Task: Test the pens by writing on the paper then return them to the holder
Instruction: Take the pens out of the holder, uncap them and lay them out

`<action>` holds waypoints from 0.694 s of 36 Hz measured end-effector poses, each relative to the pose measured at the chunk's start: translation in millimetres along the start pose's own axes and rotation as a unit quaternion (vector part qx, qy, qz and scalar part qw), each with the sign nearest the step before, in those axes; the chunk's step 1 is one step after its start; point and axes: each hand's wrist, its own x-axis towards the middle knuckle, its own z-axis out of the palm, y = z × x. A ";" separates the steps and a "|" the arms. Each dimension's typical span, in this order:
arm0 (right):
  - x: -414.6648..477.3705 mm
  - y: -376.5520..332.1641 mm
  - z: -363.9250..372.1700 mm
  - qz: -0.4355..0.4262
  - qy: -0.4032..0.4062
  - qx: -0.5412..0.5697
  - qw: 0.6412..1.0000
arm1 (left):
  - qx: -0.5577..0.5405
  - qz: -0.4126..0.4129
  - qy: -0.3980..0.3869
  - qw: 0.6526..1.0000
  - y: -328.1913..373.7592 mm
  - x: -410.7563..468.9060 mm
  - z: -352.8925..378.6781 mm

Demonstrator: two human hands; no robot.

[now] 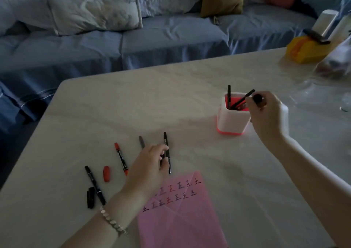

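While our right hand (266, 114) is pinching one pen (244, 98) into the two-o'clock holder (233, 122), our left hand (148, 168) is gripping a black pen (166, 148); three loose pens (121, 158) are waiting at nine o'clock.

The left hand (148, 164) grips the black pen (165, 141) and covers its middle. It also hides the lower half of the grey pen (141, 142) and one corner of the pink paper (182, 219), which the bottom edge cuts off at 6 o'clock. The holder (230, 122) hides the lower parts of two pens (229, 93). The right hand (269, 114) covers the holder's 3 o'clock side and pinches a dark thing (257, 98), of which only a round end shows. At 2 o'clock on the desk (190, 95), a yellow object (303, 51) and a white cylinder (325, 21) are too blurred to name.
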 end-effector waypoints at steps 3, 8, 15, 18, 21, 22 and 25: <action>-19.2 -20.7 -13.2 -0.128 0.054 -0.011 0.990 | -0.005 0.026 0.010 1.000 7.7 -3.8 -0.9; -60.0 -46.7 -19.5 -0.167 -0.031 0.132 0.976 | -0.023 0.103 0.038 0.994 23.4 -7.9 -0.8; -102.9 -58.8 2.9 0.077 -0.201 0.362 0.907 | -0.003 0.108 0.026 0.994 18.6 -20.3 -0.6; -114.2 -55.4 15.9 0.164 -0.219 0.395 0.877 | -0.040 0.055 -0.014 0.998 15.7 -30.2 0.7; -126.8 -55.5 27.5 0.199 -0.229 0.416 0.857 | -0.079 0.016 -0.054 0.995 14.5 -46.0 6.4; -131.4 -57.5 30.8 0.216 -0.234 0.441 0.839 | -0.081 0.015 -0.068 0.994 14.5 -50.4 8.9; -141.3 -63.8 39.2 0.289 -0.252 0.556 0.737 | -0.083 0.003 -0.102 0.991 14.5 -56.3 11.5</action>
